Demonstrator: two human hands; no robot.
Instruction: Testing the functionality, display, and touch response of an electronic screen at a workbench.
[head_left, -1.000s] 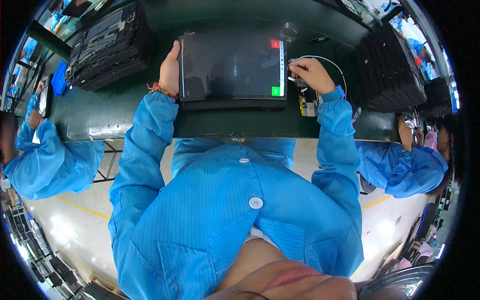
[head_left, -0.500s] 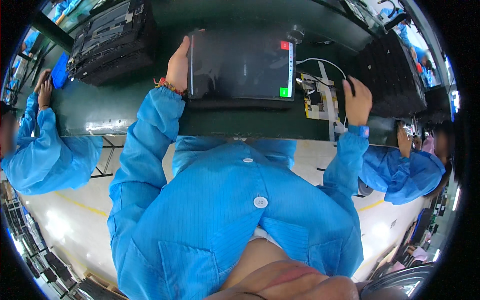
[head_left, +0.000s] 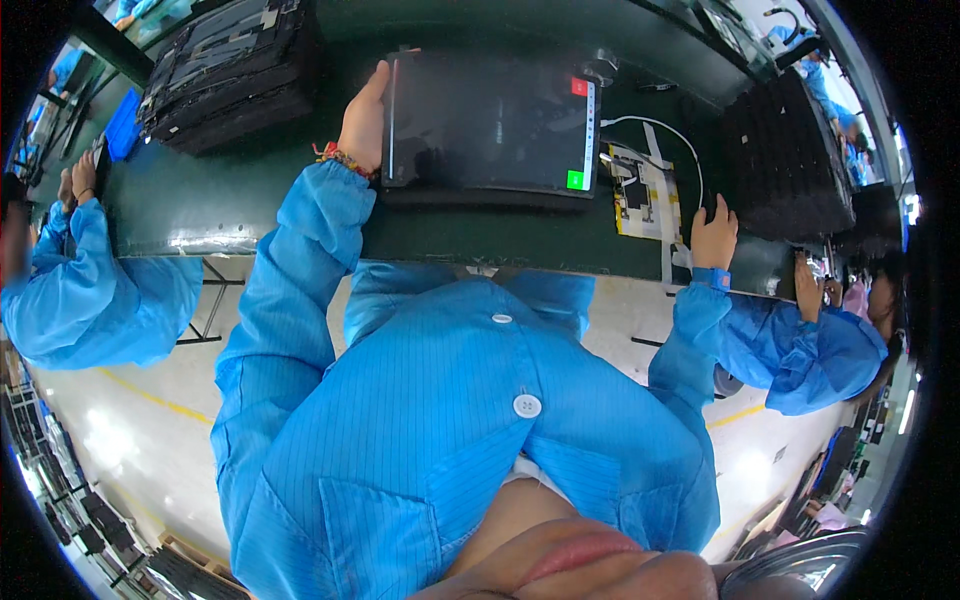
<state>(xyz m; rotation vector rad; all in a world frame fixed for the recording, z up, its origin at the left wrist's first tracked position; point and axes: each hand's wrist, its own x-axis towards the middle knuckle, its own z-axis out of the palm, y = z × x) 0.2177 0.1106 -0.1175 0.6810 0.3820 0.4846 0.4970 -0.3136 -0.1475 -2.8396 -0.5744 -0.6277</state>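
A dark tablet [head_left: 487,125] with a red and a green square on its right side lies on the dark green bench [head_left: 250,200]. My left hand [head_left: 364,122] grips the tablet's left edge, thumb on top. My right hand [head_left: 714,232] rests with spread fingers on the bench to the right, beside a yellow-and-white jig [head_left: 641,196] with a white cable [head_left: 662,128]. It holds nothing.
A stack of dark trays [head_left: 228,70] stands at the back left and another black stack [head_left: 785,150] at the right. One co-worker in blue sits at the left [head_left: 95,290], a second at the right [head_left: 810,350]. Pale floor lies below the bench.
My right hand has left the tablet's right edge and the cable end, and moved right and nearer to me onto the bench. The left hand still holds the tablet.
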